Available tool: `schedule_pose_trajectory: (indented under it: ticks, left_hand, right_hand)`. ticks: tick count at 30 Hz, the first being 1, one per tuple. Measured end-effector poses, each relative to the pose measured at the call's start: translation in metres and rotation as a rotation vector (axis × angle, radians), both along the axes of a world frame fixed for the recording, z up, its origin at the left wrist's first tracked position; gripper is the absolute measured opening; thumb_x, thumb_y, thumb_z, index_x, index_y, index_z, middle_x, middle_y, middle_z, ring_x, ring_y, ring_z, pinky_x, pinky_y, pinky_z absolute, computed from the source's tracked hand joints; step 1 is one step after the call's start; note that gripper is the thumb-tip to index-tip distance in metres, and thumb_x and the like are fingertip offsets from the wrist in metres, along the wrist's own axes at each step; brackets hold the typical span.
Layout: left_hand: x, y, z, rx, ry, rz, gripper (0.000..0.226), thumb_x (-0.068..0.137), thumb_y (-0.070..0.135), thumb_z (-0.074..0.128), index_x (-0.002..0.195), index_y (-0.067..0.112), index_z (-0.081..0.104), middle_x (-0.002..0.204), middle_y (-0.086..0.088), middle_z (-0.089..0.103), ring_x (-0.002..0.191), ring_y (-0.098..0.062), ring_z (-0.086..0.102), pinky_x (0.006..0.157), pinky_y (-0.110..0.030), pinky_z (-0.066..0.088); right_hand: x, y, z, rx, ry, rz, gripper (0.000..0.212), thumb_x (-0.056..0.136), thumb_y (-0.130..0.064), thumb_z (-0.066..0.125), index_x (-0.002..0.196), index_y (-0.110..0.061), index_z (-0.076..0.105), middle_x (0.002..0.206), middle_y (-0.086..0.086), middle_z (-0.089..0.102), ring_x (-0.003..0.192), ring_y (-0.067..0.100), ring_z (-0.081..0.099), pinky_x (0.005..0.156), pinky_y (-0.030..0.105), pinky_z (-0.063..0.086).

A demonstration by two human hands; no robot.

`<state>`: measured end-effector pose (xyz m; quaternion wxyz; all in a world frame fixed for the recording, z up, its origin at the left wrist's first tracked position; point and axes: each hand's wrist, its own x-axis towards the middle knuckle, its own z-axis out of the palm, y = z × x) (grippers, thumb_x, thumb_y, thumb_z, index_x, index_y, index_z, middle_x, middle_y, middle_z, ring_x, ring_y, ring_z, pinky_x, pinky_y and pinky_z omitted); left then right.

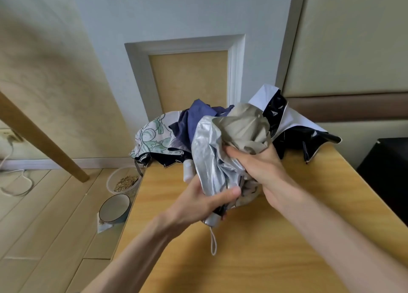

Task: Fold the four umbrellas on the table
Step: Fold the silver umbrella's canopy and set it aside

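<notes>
Silver umbrella (pixel 212 158) clamped betw. L hand (pixel 198 204) & R hand (pixel 260 167), both fisted.

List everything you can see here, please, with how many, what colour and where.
silver-and-beige umbrella: 1, held above the table
floral umbrella: 1, white and green, far left table edge
navy umbrella: 1, middle of pile
black-and-white umbrella: 1, far right
table: 1, yellow wood
bowls: 2, floor, left of table; the farther holds grains
cable: 1, white, floor
left hand: gripping the handle end
right hand: bunching the fabric
</notes>
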<state>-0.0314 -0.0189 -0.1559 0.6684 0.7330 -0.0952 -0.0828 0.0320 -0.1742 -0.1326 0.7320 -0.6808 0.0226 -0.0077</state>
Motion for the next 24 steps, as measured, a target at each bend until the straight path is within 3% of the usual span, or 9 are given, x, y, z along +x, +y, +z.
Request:
schedule_pose_trajectory:
  ticks: [2,4,6,8,13,16,19,21,24]
  left_hand:
    - [0.003,-0.003,-0.004,0.092,-0.030,-0.003,0.053,0.083,0.030,0.089,0.120,0.006,0.059,0.088,-0.002,0.071,0.080,-0.021,0.068,0.068,-0.033,0.060]
    - [0.007,-0.006,-0.014,0.103,-0.056,0.119,0.104,0.069,0.043,0.100,0.148,0.027,0.034,0.123,0.009,0.070,0.114,-0.018,0.068,0.096,-0.040,0.061]
    - [0.007,-0.009,-0.024,0.166,-0.181,0.308,0.147,0.057,0.064,0.097,0.161,0.042,-0.004,0.163,0.008,0.037,0.151,-0.015,0.040,0.122,-0.037,0.041]
    - [0.000,-0.012,-0.028,0.377,-0.388,0.367,0.149,0.056,0.079,0.087,0.164,0.043,-0.009,0.167,0.013,0.006,0.160,-0.009,0.013,0.125,-0.027,0.028]
    - [-0.004,-0.023,-0.036,0.438,-0.349,0.293,0.133,0.066,0.073,0.085,0.166,0.048,0.001,0.157,0.024,0.039,0.139,0.022,0.032,0.113,-0.013,0.038]
    - [0.004,-0.016,-0.032,0.246,-0.280,0.349,0.073,0.086,0.037,0.088,0.148,0.032,0.050,0.112,0.019,0.076,0.091,0.000,0.073,0.076,-0.028,0.061]
    - [0.007,-0.002,-0.016,-0.050,-0.107,0.413,0.045,0.085,0.035,0.081,0.116,0.009,0.062,0.070,0.003,0.069,0.047,-0.013,0.055,0.040,-0.025,0.045]
    - [0.011,0.011,-0.012,-0.137,-0.085,0.460,0.051,0.083,0.040,0.078,0.112,0.002,0.062,0.066,-0.003,0.065,0.047,-0.019,0.052,0.039,-0.027,0.043]
    - [0.015,0.019,-0.010,-0.216,-0.074,0.507,0.059,0.081,0.042,0.079,0.120,-0.001,0.064,0.077,-0.008,0.071,0.055,-0.022,0.061,0.047,-0.032,0.051]
  right_hand:
    - [0.001,0.002,-0.004,0.015,-0.016,-0.069,0.072,0.072,-0.020,0.096,0.132,-0.032,0.059,0.110,-0.008,0.077,0.094,0.007,0.077,0.083,0.033,0.064]
    - [0.000,0.004,-0.005,0.030,-0.029,-0.117,0.068,0.074,-0.015,0.093,0.129,-0.033,0.057,0.108,-0.007,0.076,0.092,0.008,0.076,0.084,0.034,0.064]
    - [0.000,0.004,-0.005,0.019,-0.046,-0.176,0.068,0.078,-0.012,0.089,0.129,-0.034,0.050,0.109,-0.010,0.072,0.091,0.005,0.073,0.079,0.028,0.062]
    - [-0.001,0.003,-0.004,-0.009,-0.045,-0.217,0.073,0.080,-0.012,0.087,0.133,-0.035,0.042,0.110,-0.015,0.066,0.090,-0.003,0.066,0.074,0.018,0.054]
    - [-0.012,0.012,-0.002,0.023,0.050,-0.100,0.082,0.071,-0.030,0.099,0.134,-0.036,0.047,0.114,-0.009,0.075,0.097,0.012,0.077,0.085,0.038,0.064]
    - [-0.009,0.005,0.013,0.086,0.051,0.178,0.079,0.074,-0.029,0.097,0.139,-0.037,0.052,0.119,-0.007,0.077,0.103,0.017,0.078,0.084,0.042,0.064]
    - [-0.001,-0.017,0.028,0.027,-0.044,0.458,0.077,0.080,-0.023,0.090,0.142,-0.049,0.055,0.133,-0.012,0.071,0.121,0.010,0.070,0.104,0.036,0.055]
    - [0.003,-0.027,0.029,-0.186,-0.118,0.470,0.081,0.078,-0.029,0.091,0.144,-0.056,0.051,0.137,-0.016,0.065,0.121,0.004,0.067,0.104,0.027,0.052]
    - [0.001,-0.024,0.025,-0.377,-0.151,0.417,0.081,0.076,-0.040,0.091,0.148,-0.045,0.053,0.132,-0.014,0.061,0.109,0.008,0.071,0.091,0.027,0.059]
